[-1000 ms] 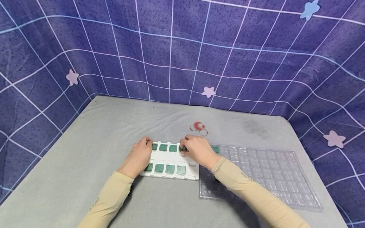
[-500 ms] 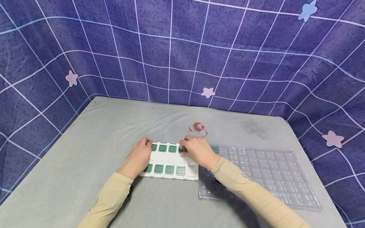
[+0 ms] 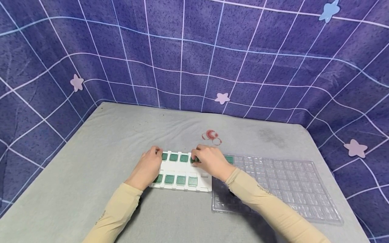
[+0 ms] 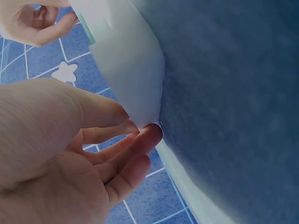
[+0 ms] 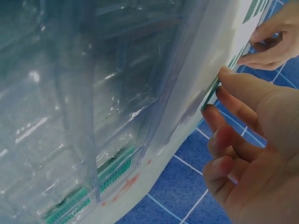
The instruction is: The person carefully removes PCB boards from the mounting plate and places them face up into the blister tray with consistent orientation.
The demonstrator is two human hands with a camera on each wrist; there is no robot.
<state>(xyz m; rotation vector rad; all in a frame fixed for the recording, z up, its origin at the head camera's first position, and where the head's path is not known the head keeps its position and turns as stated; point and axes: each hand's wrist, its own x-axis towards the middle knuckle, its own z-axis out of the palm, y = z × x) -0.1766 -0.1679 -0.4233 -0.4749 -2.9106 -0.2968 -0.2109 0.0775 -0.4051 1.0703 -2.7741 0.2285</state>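
A white plastic tray (image 3: 179, 167) with a far and a near row of small green circuit boards (image 3: 181, 180) lies on the table before me. My left hand (image 3: 147, 168) holds the tray's left end; in the left wrist view its thumb and fingers pinch the white corner (image 4: 133, 70). At the far row's right part, my right hand (image 3: 212, 160) pinches a green circuit board (image 5: 211, 95) by its edges between thumb and fingers. That board is at the tray, partly covered by the fingers in the head view; whether it is fully seated I cannot tell.
A clear plastic tray (image 3: 282, 185) with many compartments lies directly right of the white one, partly under my right forearm. Green boards (image 5: 117, 172) sit in its far left compartments. Grey cloth (image 3: 121, 128) with a red mark covers the table; a blue curtain hangs behind.
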